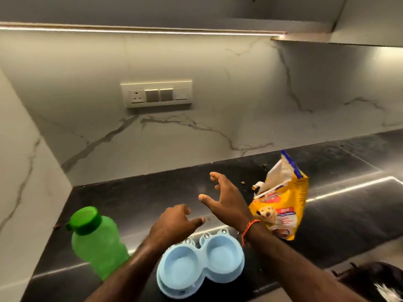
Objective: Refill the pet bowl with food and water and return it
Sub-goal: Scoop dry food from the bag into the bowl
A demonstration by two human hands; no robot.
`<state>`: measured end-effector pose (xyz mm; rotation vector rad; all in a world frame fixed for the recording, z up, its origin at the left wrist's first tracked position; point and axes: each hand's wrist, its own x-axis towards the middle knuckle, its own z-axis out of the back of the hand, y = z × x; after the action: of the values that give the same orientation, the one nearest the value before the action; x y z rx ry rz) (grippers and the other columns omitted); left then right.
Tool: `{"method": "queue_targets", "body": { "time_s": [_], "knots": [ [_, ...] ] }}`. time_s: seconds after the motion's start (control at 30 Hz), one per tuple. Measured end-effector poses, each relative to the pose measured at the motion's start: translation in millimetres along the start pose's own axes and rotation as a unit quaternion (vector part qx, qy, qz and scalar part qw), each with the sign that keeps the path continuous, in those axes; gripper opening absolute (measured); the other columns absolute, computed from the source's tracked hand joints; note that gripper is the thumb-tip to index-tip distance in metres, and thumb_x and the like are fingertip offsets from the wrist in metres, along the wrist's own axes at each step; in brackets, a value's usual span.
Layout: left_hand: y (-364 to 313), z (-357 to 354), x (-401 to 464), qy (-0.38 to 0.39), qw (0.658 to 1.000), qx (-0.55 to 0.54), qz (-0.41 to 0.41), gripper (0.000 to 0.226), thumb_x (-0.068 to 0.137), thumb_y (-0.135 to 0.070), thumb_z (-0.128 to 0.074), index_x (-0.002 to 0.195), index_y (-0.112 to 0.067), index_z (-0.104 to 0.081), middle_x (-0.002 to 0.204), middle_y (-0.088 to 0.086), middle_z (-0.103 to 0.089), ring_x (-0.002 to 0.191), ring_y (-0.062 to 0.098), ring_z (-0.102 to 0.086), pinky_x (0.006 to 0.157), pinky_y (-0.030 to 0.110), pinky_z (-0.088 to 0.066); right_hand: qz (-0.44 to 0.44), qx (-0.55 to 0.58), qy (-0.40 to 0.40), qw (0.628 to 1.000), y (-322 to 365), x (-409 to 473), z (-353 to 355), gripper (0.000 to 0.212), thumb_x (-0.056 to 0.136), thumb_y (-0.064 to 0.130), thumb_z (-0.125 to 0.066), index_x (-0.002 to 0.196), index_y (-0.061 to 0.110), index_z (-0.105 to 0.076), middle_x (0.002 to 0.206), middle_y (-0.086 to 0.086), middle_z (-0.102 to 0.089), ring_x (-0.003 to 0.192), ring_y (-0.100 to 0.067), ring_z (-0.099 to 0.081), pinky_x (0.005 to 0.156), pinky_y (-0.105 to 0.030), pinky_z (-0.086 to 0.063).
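Pet bowl (200, 263): light blue plastic double dish with two round wells, both look dry with no food in them, small frog-eye bumps on the far rim. It sits flat on the black counter (135, 199) at 6 o'clock in view, close to the near edge. Green bottle (98, 240), cap on, stands just beside it at 9 o'clock. Yellow food bag (281, 205) with a torn-open top lies at 2 o'clock from the bowl, not touching; a few loose kibbles (242, 182) behind it. Both hands hover above the counter past the bowl, holding nothing: left hand (174, 223) loosely curled, right hand (224, 199) spread with fingers bent. Marble wall (196, 131) bounds the counter at 12 and 9 o'clock. Bare counter runs on toward 3 o'clock.
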<state>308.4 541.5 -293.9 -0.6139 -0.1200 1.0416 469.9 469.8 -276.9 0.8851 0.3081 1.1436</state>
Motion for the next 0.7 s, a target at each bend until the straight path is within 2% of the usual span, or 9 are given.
{"method": "queue_targets", "body": {
  "time_s": [0.2, 0.33, 0.43, 0.57, 0.7],
  "knots": [
    [-58, -26, 32, 0.031, 0.998, 0.012, -0.061, 0.064, 0.082, -0.071, -0.067, 0.126, -0.024, -0.064, 0.117, -0.006, -0.072, 0.100, 0.010, -0.066, 0.089, 0.036, -0.059, -0.049, -0.059, -0.065, 0.995, -49, 9, 66, 0.064, 0.090, 0.036, -0.073, 0.147, 0.024, -0.045, 0.146, 0.002, -0.055, 0.129, -0.017, -0.055, 0.105, -0.035, -0.050],
    [-93, -45, 55, 0.043, 0.995, 0.018, -0.091, 0.062, 0.082, -0.071, -0.066, 0.124, -0.024, -0.066, 0.119, -0.004, -0.072, 0.103, 0.013, -0.068, 0.091, 0.037, -0.058, -0.086, -0.130, -0.075, 0.985, -83, 15, 100, 0.048, 0.094, 0.028, -0.065, 0.141, 0.022, -0.054, 0.139, 0.000, -0.061, 0.129, -0.020, -0.054, 0.107, -0.033, -0.044],
    [-118, -59, 74, 0.052, 0.994, 0.017, -0.095, 0.054, 0.084, -0.066, -0.067, 0.120, -0.026, -0.067, 0.117, -0.004, -0.073, 0.101, 0.014, -0.068, 0.090, 0.037, -0.059, -0.099, -0.226, -0.036, 0.968, -105, 22, 121, 0.039, 0.096, 0.024, -0.056, 0.134, 0.022, -0.061, 0.132, -0.001, -0.066, 0.125, -0.021, -0.058, 0.106, -0.035, -0.044],
    [-144, -74, 95, 0.057, 0.994, 0.009, -0.093, 0.050, 0.085, -0.061, -0.063, 0.121, -0.027, -0.066, 0.115, -0.004, -0.073, 0.100, 0.017, -0.068, 0.089, 0.038, -0.059, -0.096, -0.329, 0.040, 0.938, -123, 31, 137, 0.031, 0.095, 0.026, -0.051, 0.118, 0.028, -0.072, 0.115, 0.000, -0.073, 0.109, -0.021, -0.064, 0.095, -0.035, -0.049],
    [-159, -87, 114, 0.031, 0.995, -0.016, -0.090, 0.055, 0.088, -0.061, -0.059, 0.130, -0.026, -0.060, 0.123, 0.001, -0.071, 0.108, 0.023, -0.067, 0.091, 0.041, -0.058, -0.083, -0.388, 0.109, 0.911, -127, 34, 138, 0.029, 0.096, 0.026, -0.051, 0.117, 0.026, -0.071, 0.113, -0.002, -0.071, 0.110, -0.026, -0.064, 0.092, -0.040, -0.047]
  ]
}}
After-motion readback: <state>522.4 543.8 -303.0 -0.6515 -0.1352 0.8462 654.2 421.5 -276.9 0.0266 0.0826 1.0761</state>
